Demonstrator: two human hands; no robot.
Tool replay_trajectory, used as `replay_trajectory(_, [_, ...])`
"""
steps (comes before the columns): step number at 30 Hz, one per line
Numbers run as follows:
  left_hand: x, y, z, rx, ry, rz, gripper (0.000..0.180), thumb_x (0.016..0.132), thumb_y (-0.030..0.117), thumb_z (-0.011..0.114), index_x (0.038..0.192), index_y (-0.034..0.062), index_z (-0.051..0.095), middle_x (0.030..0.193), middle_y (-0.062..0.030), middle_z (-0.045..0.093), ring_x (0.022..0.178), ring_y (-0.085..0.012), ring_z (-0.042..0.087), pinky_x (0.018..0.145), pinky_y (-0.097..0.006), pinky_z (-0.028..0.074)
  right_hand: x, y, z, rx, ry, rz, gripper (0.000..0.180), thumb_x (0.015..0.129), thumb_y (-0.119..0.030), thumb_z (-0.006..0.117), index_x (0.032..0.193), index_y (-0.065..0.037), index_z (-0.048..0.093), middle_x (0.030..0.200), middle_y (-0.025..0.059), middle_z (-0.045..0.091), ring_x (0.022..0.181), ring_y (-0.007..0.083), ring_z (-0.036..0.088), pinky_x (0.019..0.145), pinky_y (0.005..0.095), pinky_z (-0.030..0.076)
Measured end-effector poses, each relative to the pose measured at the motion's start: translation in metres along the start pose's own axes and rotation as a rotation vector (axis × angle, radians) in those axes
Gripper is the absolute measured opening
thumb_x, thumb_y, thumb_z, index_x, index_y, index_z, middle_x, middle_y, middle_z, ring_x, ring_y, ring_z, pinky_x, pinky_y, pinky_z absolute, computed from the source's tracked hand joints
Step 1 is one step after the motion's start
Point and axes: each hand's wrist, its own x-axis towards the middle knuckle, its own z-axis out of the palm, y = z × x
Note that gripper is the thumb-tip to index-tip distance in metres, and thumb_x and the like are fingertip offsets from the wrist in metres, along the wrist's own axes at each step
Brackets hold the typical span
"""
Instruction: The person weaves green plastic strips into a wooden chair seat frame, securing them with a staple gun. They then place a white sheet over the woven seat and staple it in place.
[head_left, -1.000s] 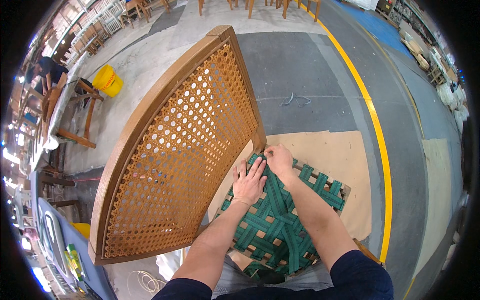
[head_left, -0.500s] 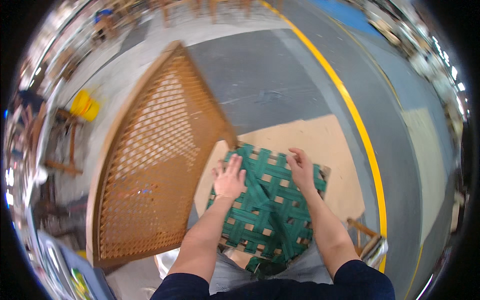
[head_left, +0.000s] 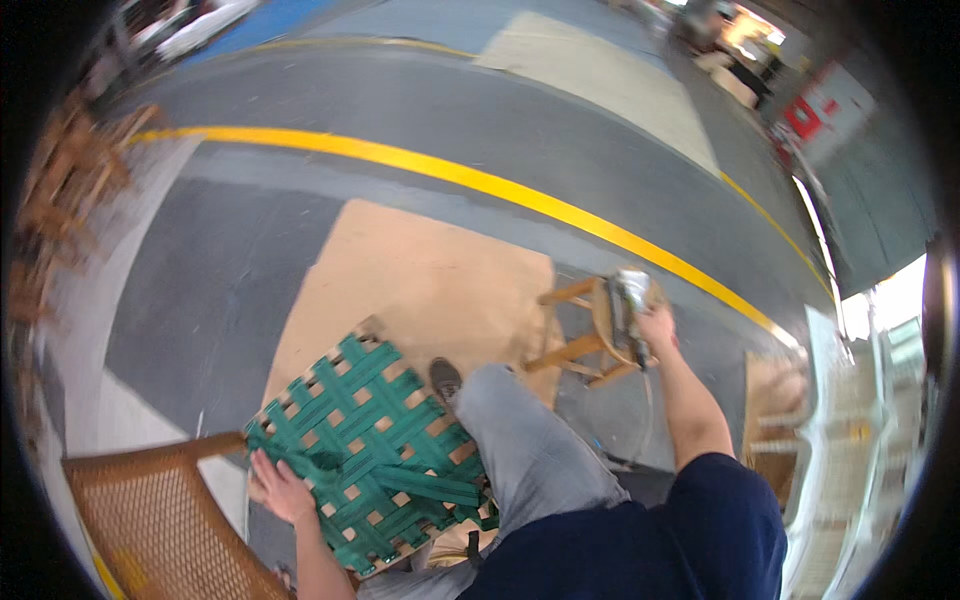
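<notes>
In the head view, at lower left of the frame, left hand (head_left: 282,487) laid with fingers spread and extended on the left edge of the green webbed seat (head_left: 400,430), palm down, closed around nothing. At lower centre-left, that seat tilted in the frame, woven of crossing green bands with small gaps between; across its lower right part, a loose green strap (head_left: 430,485) lying over the weave. At the lower left corner, joined to the seat's far left corner, the caned backrest (head_left: 165,515) in its brown wooden frame. Right of centre, right arm stretched out, right hand (head_left: 656,326) at a silver-and-dark tool (head_left: 632,287) on top of a round wooden stool (head_left: 603,318); in contact by the look of it, but blurred there, so cannot tell how far the fingers close or whether they have hold of it. Beneath seat and stool, a brown sheet (head_left: 420,260) spread on the grey floor, partly covered by both. Between seat and stool, near the middle of the frame, a dark shoe (head_left: 445,378) and a grey trouser leg (head_left: 520,430). Across the upper half, a yellow floor line (head_left: 450,170) curving down to the right. At the left edge, blurred wooden furniture (head_left: 75,190); at the lower right edge, pale chair-like frames (head_left: 840,460).
</notes>
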Motion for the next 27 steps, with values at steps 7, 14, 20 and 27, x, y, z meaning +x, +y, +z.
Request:
replay_trajectory(7, [0.016,-0.013,-0.009,-0.084,0.078,0.013,0.057,0.102,0.041,0.049,0.157,0.0289,0.04,0.165,0.0052,0.035,0.149,-0.0355,0.036,0.118,-0.052,0.033,0.057,-0.003,0.029,0.337,-0.103,0.039,0.041,0.072,-0.014,0.074,0.11,0.002,0.071,0.094,0.0099,0.071,0.084,0.0243,0.068,0.075,0.0387,0.054])
replay_trajectory(14, [0.004,-0.024,-0.013,-0.037,0.025,-0.029,0.057,0.104,0.047,0.044,0.158,0.0275,0.038,0.166,0.0076,0.032,0.148,-0.0376,0.032,0.115,-0.056,0.032,0.009,-0.066,0.03,0.589,-0.165,-0.241,0.063,0.065,0.006,0.057,0.128,-0.001,0.059,0.101,0.0044,0.065,0.09,0.0225,0.063,0.081,0.0352,0.051])
replay_trajectory(20, [-0.007,-0.03,-0.011,-0.075,-0.04,-0.061,0.057,0.105,0.046,0.042,0.158,0.0279,0.036,0.167,0.0083,0.029,0.149,-0.0355,0.029,0.114,-0.055,0.033,-0.128,-0.273,0.018,0.646,-0.676,-0.461,0.048,0.086,-0.014,0.08,0.128,0.001,0.061,0.116,0.0089,0.068,0.103,0.0216,0.066,0.089,0.0361,0.053])
replay_trajectory(27, [0.001,-0.031,-0.013,-0.185,-0.024,-0.046,0.056,0.105,0.047,0.044,0.157,0.0281,0.037,0.165,0.0086,0.03,0.15,-0.0335,0.028,0.117,-0.059,0.031,-0.368,-0.447,0.087,0.359,-1.368,-0.779,0.045,0.087,-0.026,0.082,0.123,-0.004,0.066,0.101,0.0044,0.069,0.081,0.0164,0.063,0.074,0.0348,0.053])
